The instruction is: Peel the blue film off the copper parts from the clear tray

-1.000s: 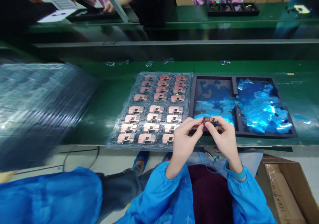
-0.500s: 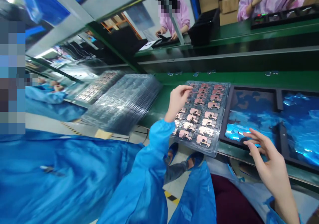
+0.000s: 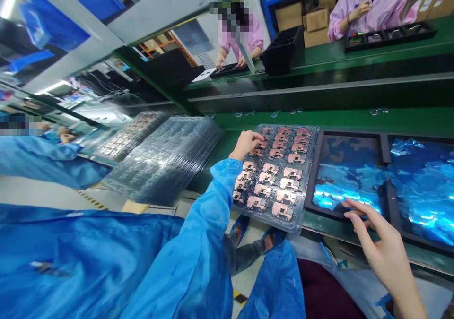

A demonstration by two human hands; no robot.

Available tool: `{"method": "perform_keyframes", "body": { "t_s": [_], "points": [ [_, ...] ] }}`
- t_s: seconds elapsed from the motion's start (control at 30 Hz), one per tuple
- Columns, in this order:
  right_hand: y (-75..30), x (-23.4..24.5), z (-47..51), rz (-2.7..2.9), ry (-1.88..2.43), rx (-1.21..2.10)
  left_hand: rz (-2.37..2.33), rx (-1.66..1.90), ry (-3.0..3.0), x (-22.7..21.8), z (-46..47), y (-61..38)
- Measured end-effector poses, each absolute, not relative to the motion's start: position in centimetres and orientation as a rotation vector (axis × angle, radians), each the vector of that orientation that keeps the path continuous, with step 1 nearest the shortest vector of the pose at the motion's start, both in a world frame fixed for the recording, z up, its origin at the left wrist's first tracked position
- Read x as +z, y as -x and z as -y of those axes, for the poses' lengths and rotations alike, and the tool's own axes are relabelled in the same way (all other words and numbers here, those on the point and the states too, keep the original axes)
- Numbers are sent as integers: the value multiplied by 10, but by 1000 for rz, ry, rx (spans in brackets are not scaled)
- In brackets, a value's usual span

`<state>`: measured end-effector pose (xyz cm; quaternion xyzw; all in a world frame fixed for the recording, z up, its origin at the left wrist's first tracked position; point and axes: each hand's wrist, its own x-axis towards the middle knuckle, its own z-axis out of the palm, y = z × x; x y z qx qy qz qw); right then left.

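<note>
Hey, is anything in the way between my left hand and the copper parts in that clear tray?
Nothing visible. Your left hand is over the far left corner of the clear tray, fingertips at the copper parts there. Your right hand hovers apart, by the black tray.

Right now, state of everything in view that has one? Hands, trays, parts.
clear tray: flat on the bench, visible pockets filled
copper parts: seated in pockets
black tray: flat, both compartments hold blue film
tray stack: piled, left of the clear tray
left hand: fingers curled on the clear tray's far-left pockets, grip unclear
right hand: open, empty, over the black tray's near rim
</note>
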<state>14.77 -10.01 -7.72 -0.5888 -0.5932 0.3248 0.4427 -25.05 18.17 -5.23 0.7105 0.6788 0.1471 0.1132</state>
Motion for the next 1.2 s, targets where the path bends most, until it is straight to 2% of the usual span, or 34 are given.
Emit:
{"method": "perform_keyframes", "body": {
  "t_s": [0.13,0.23,0.53,0.7,0.87,1.03,1.2],
  "points": [
    [-150,-78,97,1446,1439,777,-2018,427,-2147,-40,-188,237],
    [-148,-76,97,1421,1393,766,-1936,501,-2238,-32,-209,190],
    [-148,-71,97,1466,1122,608,-1327,435,-2444,-56,-283,-116],
    [-164,-79,100,1421,1088,503,-1314,391,-2346,-55,-294,-208],
    [-179,-73,97,1245,1160,612,-1190,369,-2177,-22,-263,-181],
    [-183,-59,76,790,1335,529,-893,360,-1819,6,-141,-86],
    [-174,-49,57,866,1252,728,-971,501,-1703,18,-31,-24]
  ]
}}
